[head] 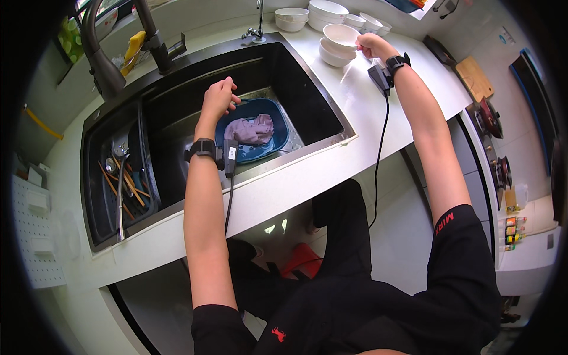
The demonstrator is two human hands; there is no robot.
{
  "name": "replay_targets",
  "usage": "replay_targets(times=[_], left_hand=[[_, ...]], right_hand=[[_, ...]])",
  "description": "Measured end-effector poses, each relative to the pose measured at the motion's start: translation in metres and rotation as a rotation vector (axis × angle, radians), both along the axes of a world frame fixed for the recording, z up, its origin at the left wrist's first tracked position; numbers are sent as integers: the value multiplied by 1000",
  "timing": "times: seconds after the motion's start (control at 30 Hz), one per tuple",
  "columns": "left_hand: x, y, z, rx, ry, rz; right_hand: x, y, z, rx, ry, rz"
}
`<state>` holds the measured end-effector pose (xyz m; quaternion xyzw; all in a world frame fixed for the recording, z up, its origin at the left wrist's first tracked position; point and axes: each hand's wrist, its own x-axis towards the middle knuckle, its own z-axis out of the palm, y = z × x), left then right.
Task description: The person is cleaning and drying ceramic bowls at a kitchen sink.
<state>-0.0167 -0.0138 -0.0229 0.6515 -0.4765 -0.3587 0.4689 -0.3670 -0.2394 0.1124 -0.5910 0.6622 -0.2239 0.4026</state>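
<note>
My right hand (374,45) grips the rim of a white bowl (341,35), which is held over another white bowl (336,54) on the countertop to the right of the sink. Whether the two bowls touch is hard to tell. Over the sink, my left hand (219,98) has its fingers loosely bent and holds nothing. It is near the upper left edge of a blue plastic basin (282,120) that stands in the large sink bowl. A wet pinkish-grey cloth (250,129) lies in the basin, with some water around it.
Stacked white bowls (328,13) stand along the wall. The small left sink compartment holds chopsticks (128,177) and a ladle (120,195). A dark pull-down faucet (104,66) rises behind the sink, a yellow cloth (133,49) beside it. A wooden cutting board (475,77) is at the right. Cables hang from both wrists.
</note>
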Motion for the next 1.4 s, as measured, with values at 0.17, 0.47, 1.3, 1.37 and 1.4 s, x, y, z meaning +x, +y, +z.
replay_targets(times=[0.17,0.47,1.3,1.37,1.4], left_hand=[[5,5,-1,30,-5,13],[3,2,-2,29,-7,0],[-10,-5,-7,53,-108,-75],[21,20,-6,100,-170,17],[24,26,-2,113,-183,22]], right_hand=[[3,7,-11,1,-29,44],[-4,12,-21,59,-38,131],[-165,-63,63,-315,1021,139],[-124,-62,14,-161,938,187],[-115,-54,14,-22,810,175]])
